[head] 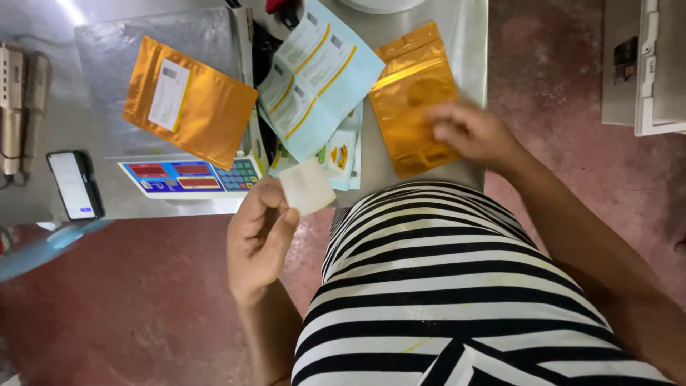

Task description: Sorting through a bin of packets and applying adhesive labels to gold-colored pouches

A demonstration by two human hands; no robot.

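Observation:
My left hand (pixel 259 236) pinches a small white square label (pixel 307 187) between thumb and fingers, just off the table's front edge. My right hand (pixel 471 132) rests on a gold foil pouch (pixel 411 93) lying flat on the steel table (pixel 464 43); it is blurred, and I cannot see whether the fingers grip the pouch. A second gold pouch with a white label (pixel 187 100) lies on the pan of a weighing scale (pixel 189 176). Pale blue label sheets (pixel 318 78) are spread between the two pouches.
A phone (pixel 73 184) lies at the table's left front. A beige power strip (pixel 11 107) runs along the far left. A white appliance (pixel 647 68) stands at the upper right. Red floor lies below the table edge. My striped shirt fills the lower middle.

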